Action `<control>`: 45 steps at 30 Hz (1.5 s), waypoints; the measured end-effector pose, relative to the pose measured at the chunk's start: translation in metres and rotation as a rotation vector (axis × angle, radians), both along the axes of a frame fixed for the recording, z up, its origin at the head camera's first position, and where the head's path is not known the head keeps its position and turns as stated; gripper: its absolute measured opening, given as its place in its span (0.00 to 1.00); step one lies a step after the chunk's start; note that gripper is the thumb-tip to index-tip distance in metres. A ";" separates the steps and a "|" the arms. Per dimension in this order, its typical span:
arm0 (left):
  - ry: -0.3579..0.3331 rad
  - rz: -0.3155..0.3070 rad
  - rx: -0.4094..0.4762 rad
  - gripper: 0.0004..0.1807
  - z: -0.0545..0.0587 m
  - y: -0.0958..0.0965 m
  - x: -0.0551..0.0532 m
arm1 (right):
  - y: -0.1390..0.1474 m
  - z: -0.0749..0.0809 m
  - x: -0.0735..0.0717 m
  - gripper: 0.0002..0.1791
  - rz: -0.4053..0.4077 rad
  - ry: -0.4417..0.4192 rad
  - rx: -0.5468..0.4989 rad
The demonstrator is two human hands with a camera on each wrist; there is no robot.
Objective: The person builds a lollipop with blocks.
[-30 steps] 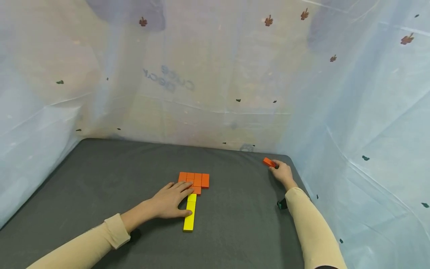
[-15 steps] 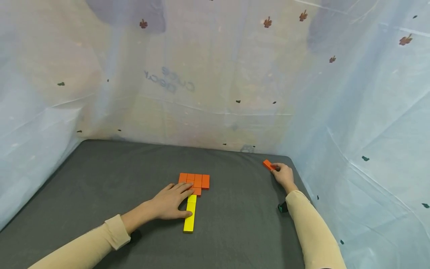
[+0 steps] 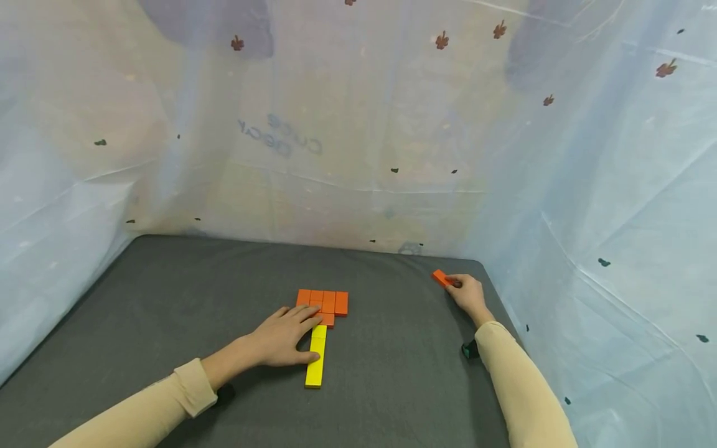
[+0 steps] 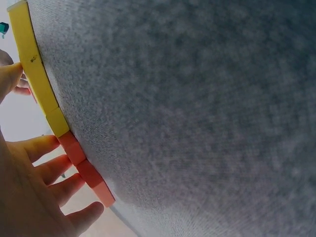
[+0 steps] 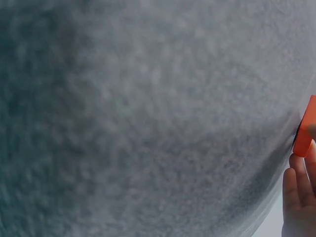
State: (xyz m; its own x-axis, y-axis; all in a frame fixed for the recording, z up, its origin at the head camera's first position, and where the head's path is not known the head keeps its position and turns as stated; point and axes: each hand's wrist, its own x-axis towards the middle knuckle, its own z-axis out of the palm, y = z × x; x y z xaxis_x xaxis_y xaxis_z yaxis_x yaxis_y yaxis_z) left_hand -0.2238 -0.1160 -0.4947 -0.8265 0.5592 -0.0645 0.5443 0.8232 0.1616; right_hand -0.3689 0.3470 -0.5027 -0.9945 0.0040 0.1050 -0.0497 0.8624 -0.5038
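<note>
My left hand point(image 3: 282, 339) lies with spread fingers along the left side of a flat block figure. Its fingertips rest on the orange blocks point(image 3: 329, 301), and its thumb touches the long yellow block point(image 3: 315, 367). A short yellow block point(image 3: 319, 331) sits between the long one and the orange group. In the left wrist view, the yellow strip point(image 4: 34, 64) and orange blocks point(image 4: 89, 173) line up end to end. At the far right, my right hand point(image 3: 467, 294) pinches a loose orange block point(image 3: 440, 277) between thumb and fingers; the right wrist view shows this orange block point(image 5: 307, 128) at its edge.
The dark grey cloth-covered table point(image 3: 403, 373) has a rounded far right corner close to my right hand. A pale plastic sheet point(image 3: 336, 205) with printed leaves hangs behind it and along both sides. A small dark green object point(image 3: 469, 350) shows beside the right sleeve.
My right hand has shifted slightly left and toward me, with the loose orange block in its grip. My left hand and the block figure have stayed in place.
</note>
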 end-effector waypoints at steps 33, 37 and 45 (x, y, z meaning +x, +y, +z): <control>0.016 0.002 0.005 0.47 0.000 -0.001 0.001 | -0.121 0.026 0.021 0.16 0.314 0.134 -0.119; 0.015 0.003 0.003 0.47 0.000 -0.001 0.002 | -0.141 0.026 0.024 0.16 0.389 0.137 -0.131; 0.007 0.009 0.005 0.47 0.001 0.000 0.001 | -0.179 0.025 0.024 0.16 0.507 0.132 -0.104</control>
State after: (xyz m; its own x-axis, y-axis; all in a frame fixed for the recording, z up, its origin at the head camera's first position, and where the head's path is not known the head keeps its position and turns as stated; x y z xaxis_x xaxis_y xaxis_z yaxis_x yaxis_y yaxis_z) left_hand -0.2225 -0.1157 -0.4940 -0.8320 0.5520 -0.0557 0.5380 0.8272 0.1622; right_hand -0.3444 0.1685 -0.4777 -0.8528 -0.4563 0.2541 -0.5158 0.6596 -0.5466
